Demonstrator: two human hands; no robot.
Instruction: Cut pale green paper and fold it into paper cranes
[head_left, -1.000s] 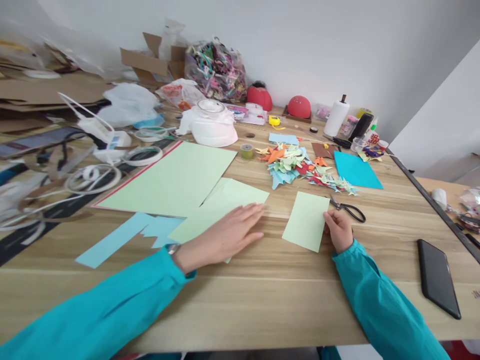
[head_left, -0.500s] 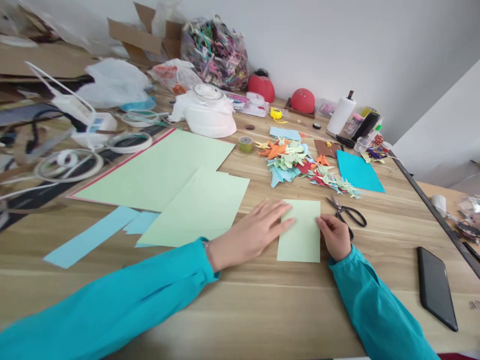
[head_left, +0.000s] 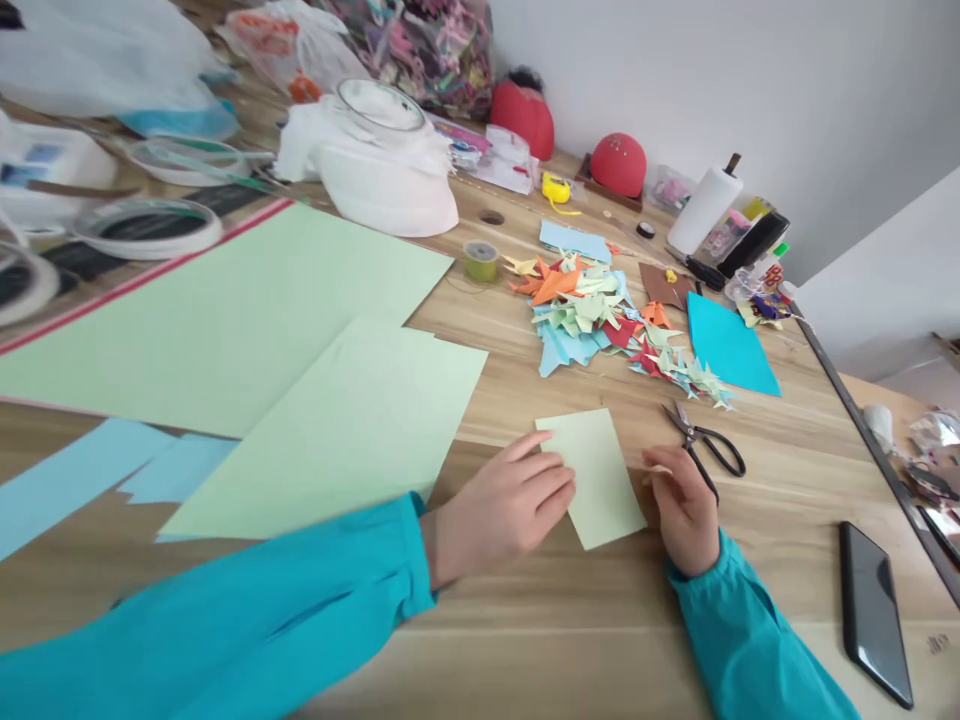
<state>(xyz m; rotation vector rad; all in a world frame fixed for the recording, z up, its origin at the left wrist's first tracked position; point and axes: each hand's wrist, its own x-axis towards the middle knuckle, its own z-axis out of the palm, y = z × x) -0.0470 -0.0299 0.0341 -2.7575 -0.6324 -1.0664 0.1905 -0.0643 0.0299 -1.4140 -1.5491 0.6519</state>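
Observation:
A small rectangle of light green paper (head_left: 604, 490) lies tilted on the wooden table between my hands. My left hand (head_left: 517, 500) is closed on its left edge, fingers over the top and thumb out of sight. Just off the right edge, my right hand (head_left: 684, 510) rests with loosely curled fingers slightly apart, holding nothing I can see. Black-handled scissors (head_left: 705, 440) lie beyond the right hand. A pile of folded paper pieces (head_left: 592, 310) in orange, green, blue and red sits farther back.
Large green sheets (head_left: 337, 420) and blue strips (head_left: 82, 470) spread across the left. A spool (head_left: 480, 261), a turquoise sheet (head_left: 731, 345) and a yellow tape measure (head_left: 556, 188) lie farther back. The phone (head_left: 874, 610) lies at right; a white bundle (head_left: 382, 170) stands behind.
The small green sheet has turned and tilted. My right hand has let go of its right edge, and my left hand has gone from lying flat to curling at the left edge. The view has shifted.

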